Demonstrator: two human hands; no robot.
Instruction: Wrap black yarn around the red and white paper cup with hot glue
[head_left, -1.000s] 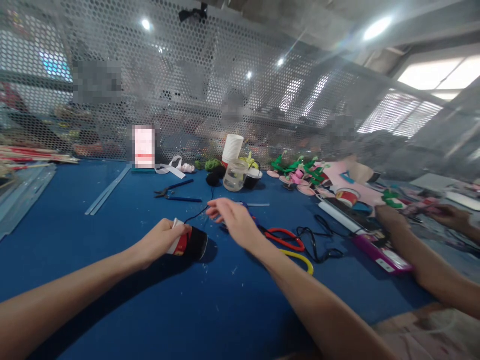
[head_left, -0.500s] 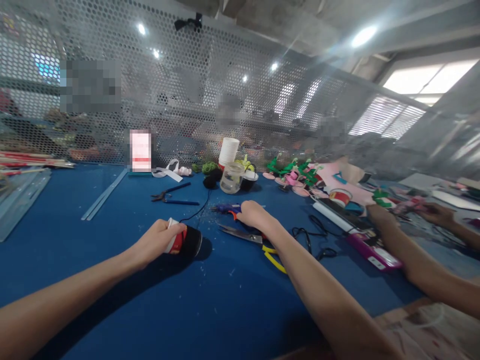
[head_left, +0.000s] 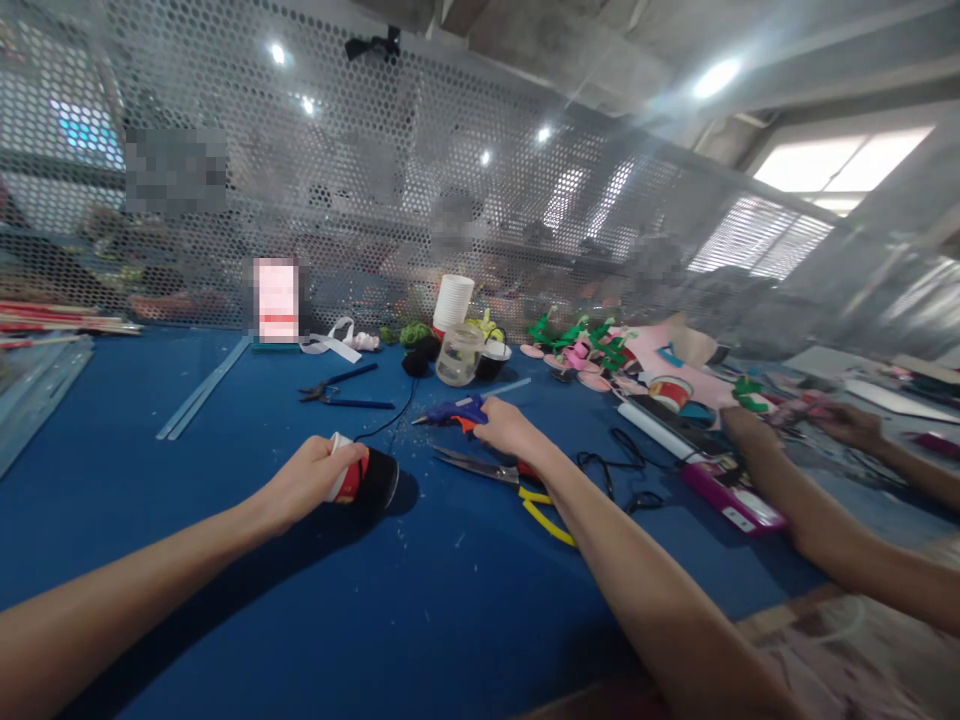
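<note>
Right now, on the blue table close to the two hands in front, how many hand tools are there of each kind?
Glue gun, blue, held in the right hand: 1
Scissors, next to that hand: 1
Pliers with dark handles, farther back: 1
Total: 3
The left hand holds a red and black cup, which is not a tool.

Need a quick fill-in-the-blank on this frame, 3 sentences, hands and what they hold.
1. The left hand grips a paper cup lying on its ____ on the blue table.
2. The right hand grasps the blue ____ gun.
3. The scissors with yellow and red handles lie just ____ the right hand, on the camera side.

Missing words: side; glue; beside
</note>
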